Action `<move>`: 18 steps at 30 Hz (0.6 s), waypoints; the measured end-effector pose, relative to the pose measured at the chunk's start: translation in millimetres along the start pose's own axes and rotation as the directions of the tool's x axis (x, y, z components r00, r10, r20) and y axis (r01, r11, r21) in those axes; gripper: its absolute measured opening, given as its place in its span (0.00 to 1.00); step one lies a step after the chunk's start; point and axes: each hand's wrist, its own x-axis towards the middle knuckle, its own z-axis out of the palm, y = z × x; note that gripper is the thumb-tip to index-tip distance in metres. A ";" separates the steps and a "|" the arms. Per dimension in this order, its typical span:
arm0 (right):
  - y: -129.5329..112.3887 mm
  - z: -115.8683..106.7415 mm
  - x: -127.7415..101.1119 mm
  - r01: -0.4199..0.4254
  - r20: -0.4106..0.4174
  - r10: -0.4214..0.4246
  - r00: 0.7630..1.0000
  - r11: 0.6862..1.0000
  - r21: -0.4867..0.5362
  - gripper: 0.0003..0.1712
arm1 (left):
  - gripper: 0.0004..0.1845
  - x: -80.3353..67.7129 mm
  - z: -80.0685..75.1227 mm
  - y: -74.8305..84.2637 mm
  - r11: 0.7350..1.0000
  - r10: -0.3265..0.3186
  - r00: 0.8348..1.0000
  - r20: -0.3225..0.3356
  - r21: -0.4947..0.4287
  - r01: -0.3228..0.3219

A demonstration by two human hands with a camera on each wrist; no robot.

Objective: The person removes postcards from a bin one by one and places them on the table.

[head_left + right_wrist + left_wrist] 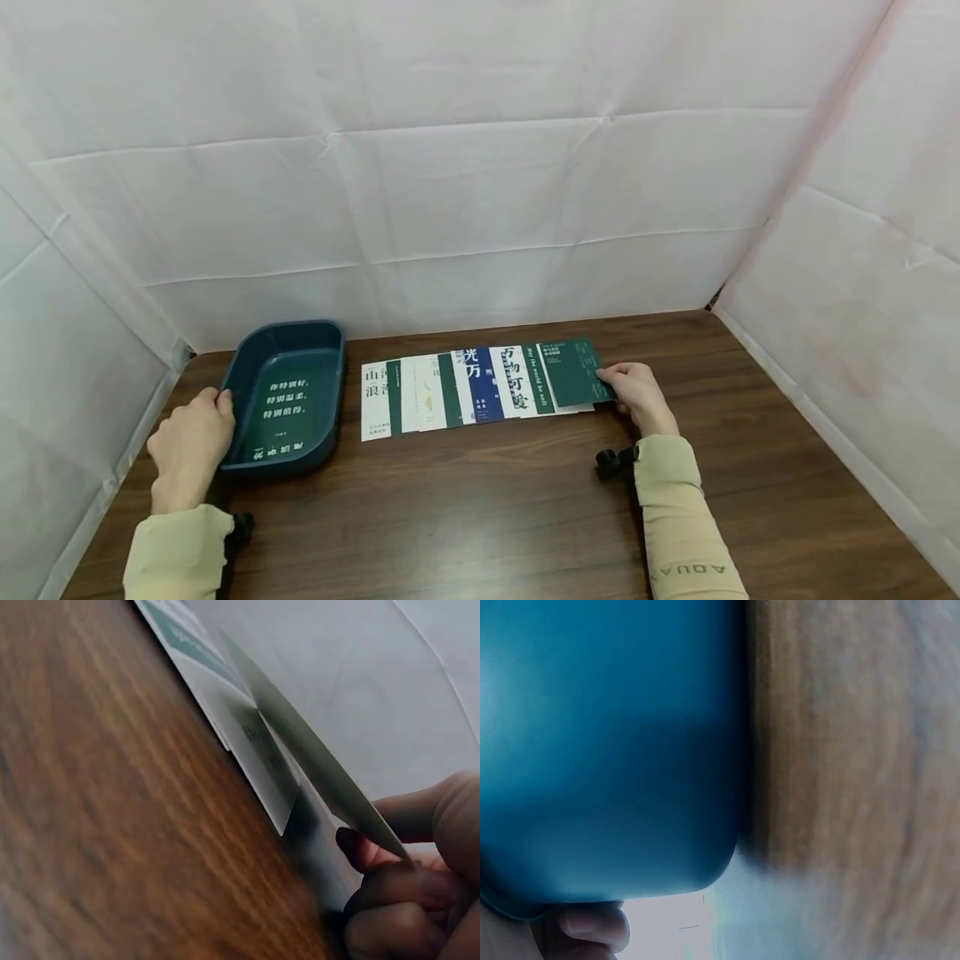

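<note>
A dark teal tray (pixel 339 392) stands at the left of the table, with green cards (pixel 288 392) bearing white writing inside it. My left hand (pixel 193 435) grips the tray's left rim; in the left wrist view its fingers (pixel 592 924) curl beneath the rim and the tray's side wall (pixel 607 750) fills much of the frame. At the right end of a row of overlapping printed cards (pixel 480 385), my right hand (pixel 636 392) pinches the right edge of a dark green card (pixel 573 373). In the right wrist view that card (pixel 322 772) tilts up from the row between thumb and fingers.
The brown wooden table (pixel 450 508) extends in front of the card row. White sheeting (pixel 480 183) hangs behind the table, close to the tray and cards, and more of it lines both sides.
</note>
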 end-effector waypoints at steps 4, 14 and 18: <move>-2.6 -0.3 -0.5 0.006 -0.006 -0.007 1.000 0.994 -0.105 0.19 | 0.24 0.0 0.0 0.6 1.000 -0.003 1.000 0.005 0.002 0.003; -3.6 2.7 0.8 0.003 -0.031 -0.011 0.999 0.974 -0.227 0.17 | 0.24 0.3 0.7 1.3 1.000 -0.002 1.000 -0.004 -0.003 0.002; -3.6 4.8 0.7 0.009 -0.049 -0.021 0.999 0.974 -0.228 0.16 | 0.23 -0.4 0.2 1.3 1.000 -0.002 1.000 -0.006 -0.001 0.002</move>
